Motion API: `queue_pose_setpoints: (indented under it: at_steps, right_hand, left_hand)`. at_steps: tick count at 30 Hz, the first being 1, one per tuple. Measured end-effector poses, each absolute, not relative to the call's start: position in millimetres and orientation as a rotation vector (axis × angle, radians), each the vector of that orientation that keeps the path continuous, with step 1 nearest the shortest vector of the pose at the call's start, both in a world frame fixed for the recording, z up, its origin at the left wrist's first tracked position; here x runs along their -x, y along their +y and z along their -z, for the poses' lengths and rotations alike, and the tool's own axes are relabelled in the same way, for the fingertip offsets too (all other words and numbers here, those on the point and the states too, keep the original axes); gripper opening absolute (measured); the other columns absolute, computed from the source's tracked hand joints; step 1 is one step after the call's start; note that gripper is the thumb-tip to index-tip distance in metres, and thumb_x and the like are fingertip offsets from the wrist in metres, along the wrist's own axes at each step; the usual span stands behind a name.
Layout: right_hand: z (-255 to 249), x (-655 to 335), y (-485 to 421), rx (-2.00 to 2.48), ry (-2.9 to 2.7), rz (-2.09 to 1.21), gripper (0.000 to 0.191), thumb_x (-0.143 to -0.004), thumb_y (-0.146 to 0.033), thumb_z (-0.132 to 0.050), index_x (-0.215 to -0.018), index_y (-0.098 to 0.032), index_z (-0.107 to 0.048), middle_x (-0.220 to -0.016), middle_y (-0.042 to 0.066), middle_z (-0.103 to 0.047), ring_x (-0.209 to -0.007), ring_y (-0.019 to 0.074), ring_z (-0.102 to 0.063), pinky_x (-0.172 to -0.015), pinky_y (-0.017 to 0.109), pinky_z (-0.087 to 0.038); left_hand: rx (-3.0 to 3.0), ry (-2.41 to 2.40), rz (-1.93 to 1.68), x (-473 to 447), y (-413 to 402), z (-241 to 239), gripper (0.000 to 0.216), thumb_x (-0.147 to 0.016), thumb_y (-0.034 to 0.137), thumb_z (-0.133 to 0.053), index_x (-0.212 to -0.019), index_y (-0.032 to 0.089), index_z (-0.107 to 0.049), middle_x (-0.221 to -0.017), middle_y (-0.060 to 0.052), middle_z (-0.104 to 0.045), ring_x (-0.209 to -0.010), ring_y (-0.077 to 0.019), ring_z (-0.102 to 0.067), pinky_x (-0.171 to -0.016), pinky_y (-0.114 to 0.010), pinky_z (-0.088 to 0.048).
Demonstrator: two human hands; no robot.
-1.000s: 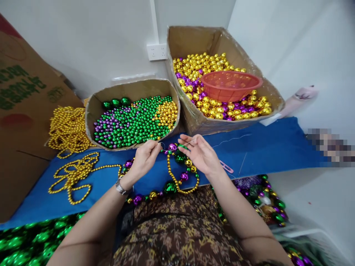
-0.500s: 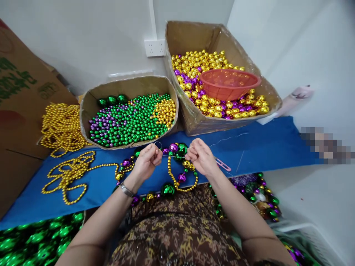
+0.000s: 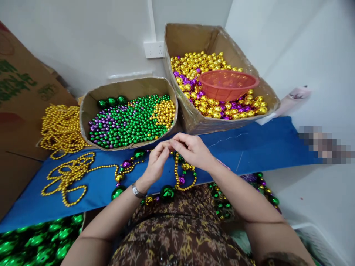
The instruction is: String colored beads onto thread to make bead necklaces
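My left hand (image 3: 156, 163) and my right hand (image 3: 192, 150) meet fingertip to fingertip over the blue cloth (image 3: 257, 151), both pinched on the thin thread of a bead necklace (image 3: 166, 186). That necklace has gold, green and purple beads and hangs below my hands toward my lap. The thread's loose end (image 3: 227, 139) trails right across the cloth. A watch sits on my left wrist. What lies between the fingertips is hidden.
A cardboard box of green, purple and gold small beads (image 3: 130, 119) stands just behind my hands. A bigger box of gold and purple balls (image 3: 219, 107) holds an orange basket (image 3: 227, 84). Gold bead strands (image 3: 66, 173) lie left. Green balls (image 3: 36, 240) fill the lower left.
My hands were apart with the thread stretched between them; they have come together at the centre, fingertips touching. The large purple and green beads near them are now hidden.
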State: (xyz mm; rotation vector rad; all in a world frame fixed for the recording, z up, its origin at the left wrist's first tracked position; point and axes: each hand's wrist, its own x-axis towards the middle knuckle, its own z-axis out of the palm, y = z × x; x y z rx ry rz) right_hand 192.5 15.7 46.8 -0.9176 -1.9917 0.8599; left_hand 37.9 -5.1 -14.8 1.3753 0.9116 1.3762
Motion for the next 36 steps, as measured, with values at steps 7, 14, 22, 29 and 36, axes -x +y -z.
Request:
queue_pose_setpoints:
  at_steps: [7,14,22,29,36]
  right_hand:
    - [-68.8,-187.4,40.8,0.824,-1.837,-1.049,0.025,-0.096,-0.039,-0.048,-0.082,-0.020,-0.057,-0.066,-0.004,-0.050,-0.059,0.0074,-0.047,-0.058,0.021,-0.042]
    - [-30.6,-215.7,83.5,0.959,-1.469,-1.300,0.026,-0.096,-0.044,-0.046,-0.085,-0.021,-0.052,-0.064,-0.005,-0.050,-0.055,0.0073,-0.053,-0.060,0.023,-0.052]
    - [47.3,-347.0,27.1,1.867,-2.211,-0.425,0.012,-0.089,-0.027,-0.058,-0.096,-0.020,-0.065,-0.088,0.004,-0.068,-0.078,0.0163,-0.063,-0.069,0.026,-0.044]
    - [99.5,-369.9,-12.3,1.862,-2.352,-0.421,0.030,-0.089,-0.025,-0.056,-0.118,-0.019,-0.064,-0.101,0.012,-0.067,-0.095,0.0239,-0.064,-0.082,0.032,-0.048]
    - [76.4,-349.9,-2.2,1.654,-1.917,-0.845,0.037,-0.099,-0.033,-0.033,-0.126,-0.019,-0.054,-0.082,0.005,-0.064,-0.067,0.0157,-0.060,-0.063,0.027,-0.050]
  left_hand:
    - [-1.712,1.014,-1.226,-52.6,-6.7,24.2,0.035,-0.078,0.032,-0.073,-0.106,0.019,-0.057,-0.107,-0.008,-0.067,-0.102,-0.0212,-0.063,-0.095,-0.037,-0.047]
    - [-1.550,0.889,-1.297,-42.1,-1.2,24.4,0.027,-0.083,0.025,-0.068,-0.109,0.019,-0.062,-0.105,-0.009,-0.071,-0.105,-0.0201,-0.066,-0.094,-0.035,-0.051]
    - [-0.954,0.982,-1.402,-22.9,11.3,22.3,0.029,-0.070,0.029,-0.080,-0.095,0.019,-0.071,-0.093,-0.005,-0.074,-0.084,-0.0157,-0.069,-0.067,-0.024,-0.059]
    - [-0.871,0.931,-1.260,-27.4,7.4,23.8,0.037,-0.065,0.028,-0.084,-0.097,0.016,-0.072,-0.096,-0.009,-0.075,-0.087,-0.0186,-0.072,-0.066,-0.021,-0.059]
    - [-1.095,0.782,-1.198,-32.8,-3.5,24.4,0.041,-0.068,0.016,-0.082,-0.107,0.018,-0.070,-0.113,-0.010,-0.072,-0.100,-0.0219,-0.070,-0.088,-0.031,-0.058]
